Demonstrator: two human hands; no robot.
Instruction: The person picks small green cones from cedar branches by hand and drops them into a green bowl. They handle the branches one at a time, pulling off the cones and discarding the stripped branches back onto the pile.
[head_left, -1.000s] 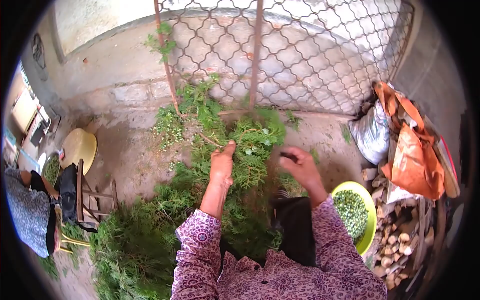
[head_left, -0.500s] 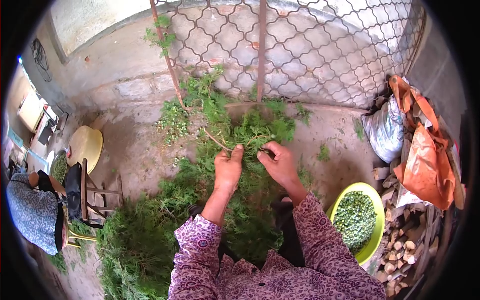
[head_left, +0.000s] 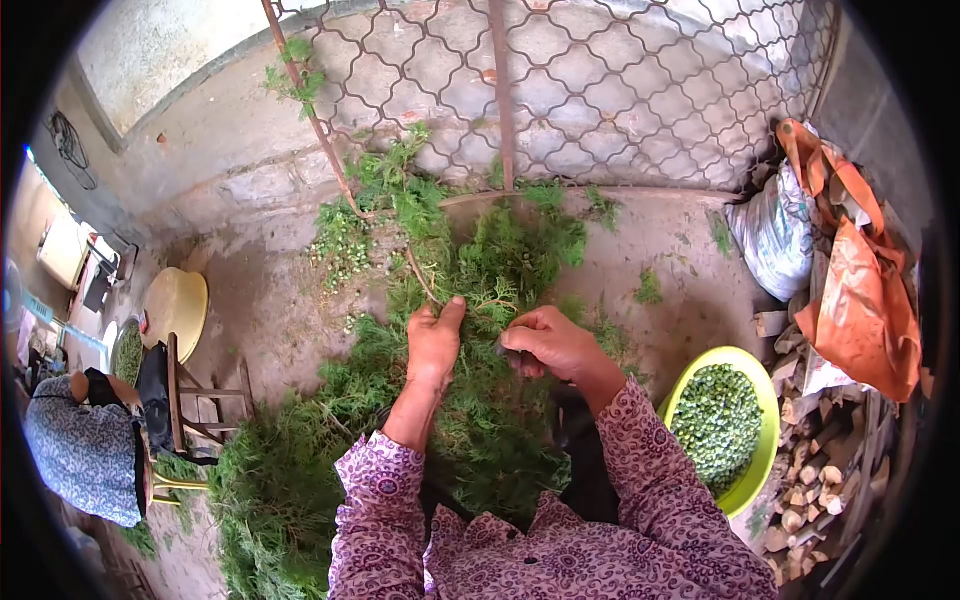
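Observation:
My left hand (head_left: 435, 345) is closed round the woody stem of a leafy evergreen branch (head_left: 500, 260), whose feathery green sprays spread out beyond my fingers. Close by on the right, my right hand (head_left: 550, 345) has its fingers curled and pinched together, just below a thin side twig. Whatever lies between those fingertips is hidden. Under both hands a large heap of cut evergreen sprigs (head_left: 290, 490) covers the floor. A yellow-green basin (head_left: 768, 435) full of small green cones (head_left: 715, 425) stands to the right of my right arm.
A wire-mesh gate (head_left: 620, 90) leans at the wall ahead. Stacked firewood (head_left: 815, 490), a white sack (head_left: 775, 235) and an orange bag (head_left: 862, 310) stand at right. At left are a wooden chair (head_left: 215, 400), a yellow tub (head_left: 178, 305) and another person (head_left: 85, 450) bending over.
My right hand has drawn down and slightly away from the twig, its fingers curling in more. The left hand keeps its grip on the branch. The whole view has shifted a little.

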